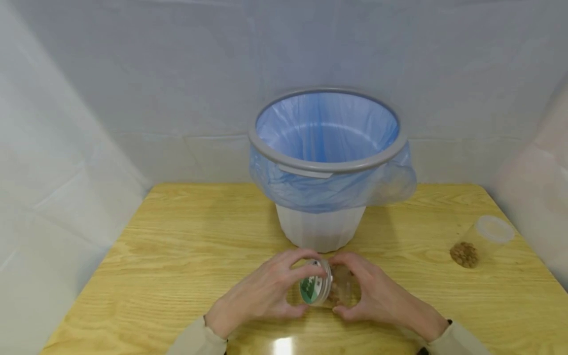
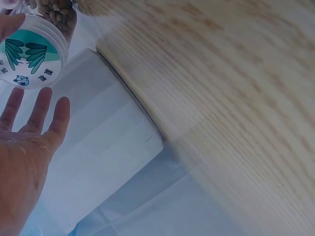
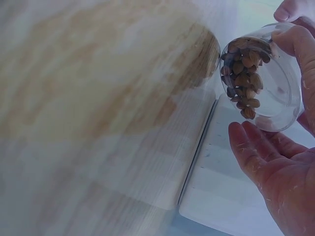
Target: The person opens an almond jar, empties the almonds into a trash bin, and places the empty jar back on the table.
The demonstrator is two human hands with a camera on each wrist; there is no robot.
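Wood-grain table (image 1: 191,236); on it, white bin (image 1: 321,228); clear jar (image 1: 481,242) at right

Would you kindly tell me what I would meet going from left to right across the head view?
The person's bare left hand → the clear cylindrical jar with a green-and-white lid → the bare right hand → the clear cylindrical container with brown nut-like pieces in it.

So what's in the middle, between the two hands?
A clear jar with brown nuts inside. In the head view, its green-and-white lid faces the left hand; the right hand is at the other end.
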